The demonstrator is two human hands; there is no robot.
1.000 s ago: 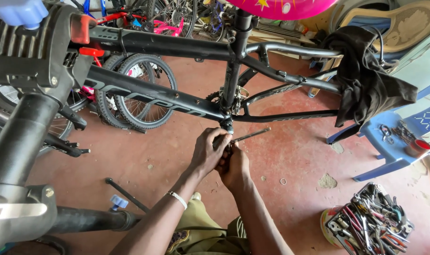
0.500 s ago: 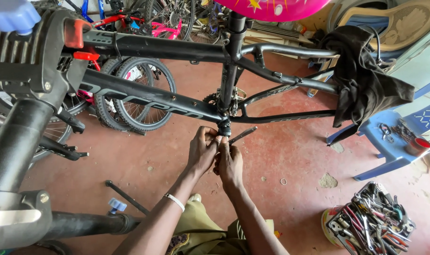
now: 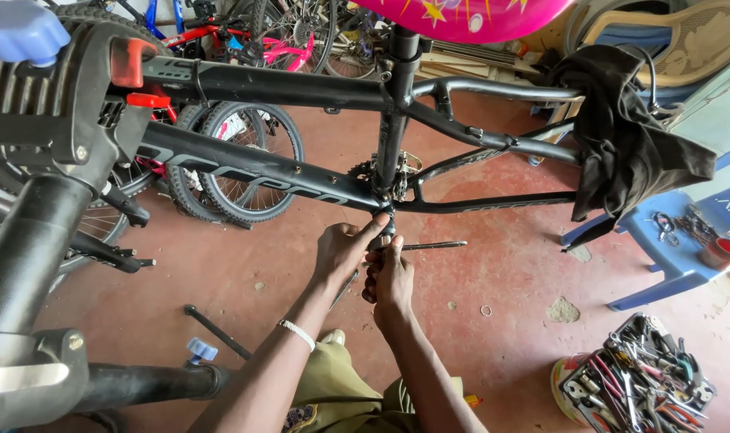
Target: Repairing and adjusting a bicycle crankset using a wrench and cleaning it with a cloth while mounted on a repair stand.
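I look down at a black bike frame (image 3: pixel 260 172) held up in a big stand (image 3: pixel 36 200). My left hand (image 3: pixel 345 248) is up at the bottom of the frame, with a finger touching it. My right hand (image 3: pixel 389 277) is just beside it, closed around a thin metal tool (image 3: pixel 429 245) that sticks out to the side. The floor (image 3: pixel 493 353) is red. A pile of tools (image 3: pixel 637 381) sits in a tub near my right side. A blue chair (image 3: pixel 677 248) stands behind it.
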